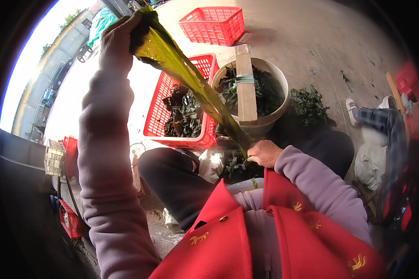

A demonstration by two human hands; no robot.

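A long strip of yellow-green seaweed (pixel 184 67) stretches slantwise between my two hands. My left hand (pixel 118 39), raised at the upper left, grips its broad, dark upper end. Lower down, in front of my chest, my right hand (pixel 264 153) is closed on the narrow lower end. Behind the strip stands a red plastic crate (pixel 154 109) with dark seaweed (pixel 184 114) in it. Beside the crate is a pale round bucket (pixel 284 100), also holding dark seaweed (pixel 267 90). A wooden board (pixel 246 88) lies across the bucket's top, with a greenish band tied round it.
Another red crate (pixel 214 28) stands farther back on the concrete floor. A pile of dark green seaweed (pixel 309 107) lies right of the bucket. At the right edge another person's leg (pixel 381 121) shows, near a white sack (pixel 370 165). More crates (pixel 56 158) are at the left.
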